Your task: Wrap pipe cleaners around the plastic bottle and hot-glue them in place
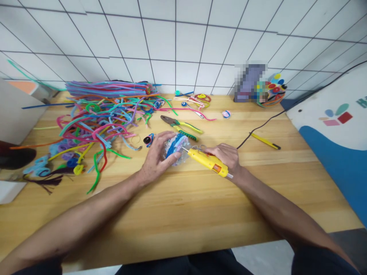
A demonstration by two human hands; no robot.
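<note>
Left hand (pixel 157 153): fingers part-open, curled round blue-and-lilac bundle (pixel 172 144), thumb along near side. Bundle over middle of worktop (pixel 183 214); whether resting on it, cannot tell. Right hand (pixel 227 154): fingers closed round yellow glue gun (pixel 206 159), nozzle aimed left at bundle's right side; contact, cannot tell. Pliers (pixel 173 122) just beyond bundle. Pipe cleaners (pixel 107 128) heaped left. Yellow cutter (pixel 265 141) right, near black cord (pixel 285 110).
</note>
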